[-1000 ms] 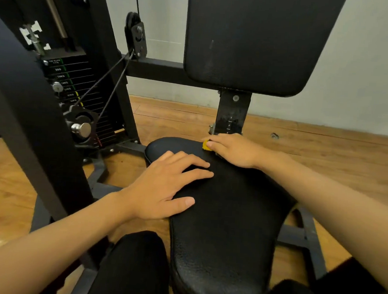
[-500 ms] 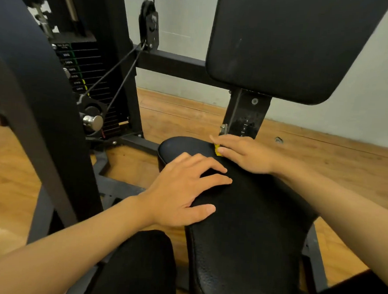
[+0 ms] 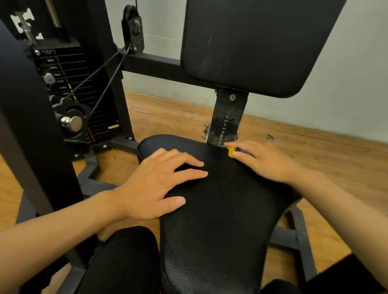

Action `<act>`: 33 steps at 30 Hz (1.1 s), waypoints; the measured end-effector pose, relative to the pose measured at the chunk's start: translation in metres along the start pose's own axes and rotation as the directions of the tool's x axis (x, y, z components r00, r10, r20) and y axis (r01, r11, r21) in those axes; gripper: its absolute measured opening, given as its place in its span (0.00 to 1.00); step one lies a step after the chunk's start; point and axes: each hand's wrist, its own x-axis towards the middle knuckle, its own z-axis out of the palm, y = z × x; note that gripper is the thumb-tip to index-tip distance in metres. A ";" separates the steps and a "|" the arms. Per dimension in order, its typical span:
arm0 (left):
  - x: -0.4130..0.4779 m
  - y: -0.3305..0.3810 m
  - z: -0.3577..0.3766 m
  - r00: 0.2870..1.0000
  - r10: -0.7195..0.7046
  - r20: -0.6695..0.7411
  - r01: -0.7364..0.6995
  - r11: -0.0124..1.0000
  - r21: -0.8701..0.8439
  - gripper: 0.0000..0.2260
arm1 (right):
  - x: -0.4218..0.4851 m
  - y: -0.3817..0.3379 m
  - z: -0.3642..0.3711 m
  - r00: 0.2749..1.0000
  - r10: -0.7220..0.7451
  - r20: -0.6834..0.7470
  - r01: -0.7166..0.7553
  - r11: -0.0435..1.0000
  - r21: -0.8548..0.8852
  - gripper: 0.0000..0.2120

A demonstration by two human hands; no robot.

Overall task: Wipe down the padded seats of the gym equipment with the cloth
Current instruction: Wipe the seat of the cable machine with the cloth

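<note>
Cloth under right grip; at seat back edge

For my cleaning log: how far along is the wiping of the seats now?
Done: nothing shows as wiped. In hand: left hand lies flat on the seat; right hand at its far edge covers a yellow bit, perhaps the cloth. Left: likely the seat's near part and the backrest.

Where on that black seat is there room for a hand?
Bare: the near half of the seat pad, this side of the left hand, and the strip between both hands. Crowded: the far end, with the right hand and yellow piece by the post.
</note>
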 end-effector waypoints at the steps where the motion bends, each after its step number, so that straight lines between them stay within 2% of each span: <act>1: 0.000 -0.001 0.001 1.000 0.003 -0.011 -0.003 1.000 -0.004 0.37 | -0.016 0.013 -0.004 1.000 0.021 -0.009 -0.021 1.000 0.016 0.17; 3: 0.000 -0.002 0.003 0.999 0.010 -0.032 -0.010 1.000 -0.004 0.36 | -0.035 0.027 -0.007 0.998 0.051 -0.032 -0.050 0.998 0.028 0.16; 7: 0.000 -0.001 0.007 0.995 0.015 -0.101 -0.018 1.000 -0.024 0.29 | -0.018 0.016 -0.002 1.000 0.004 -0.012 -0.005 0.995 -0.096 0.20; 11: 0.000 -0.002 0.009 0.993 0.001 -0.119 -0.005 0.999 -0.037 0.34 | 0.051 -0.042 0.014 0.984 -0.169 0.063 0.171 0.985 -0.032 0.23; 13: 0.000 -0.001 0.008 0.993 0.004 -0.119 -0.007 1.000 -0.026 0.30 | 0.097 -0.080 0.026 0.964 -0.245 0.106 0.245 0.969 0.011 0.22; 18: 0.000 -0.001 0.006 0.996 -0.007 -0.092 0.005 1.000 -0.021 0.31 | 0.146 -0.122 0.033 0.940 -0.283 0.189 0.267 0.958 0.105 0.19; 20: -0.001 -0.002 0.005 0.996 -0.015 -0.083 0.013 1.000 -0.021 0.32 | 0.133 -0.113 0.031 0.950 -0.268 0.158 0.248 0.959 0.135 0.18; 23: -0.001 -0.001 0.004 0.997 -0.008 -0.082 0.008 1.000 -0.010 0.32 | 0.101 -0.080 0.023 0.976 -0.182 0.120 0.169 0.979 0.110 0.10; 28: -0.001 -0.003 0.005 0.996 -0.016 -0.083 0.012 0.999 -0.041 0.37 | 0.012 -0.008 0.001 0.998 0.060 0.025 -0.062 0.995 0.082 0.16; 33: -0.001 -0.002 0.006 0.995 -0.012 -0.097 0.008 0.999 -0.045 0.36 | -0.010 0.019 -0.002 0.994 0.106 -0.027 -0.104 0.991 0.080 0.14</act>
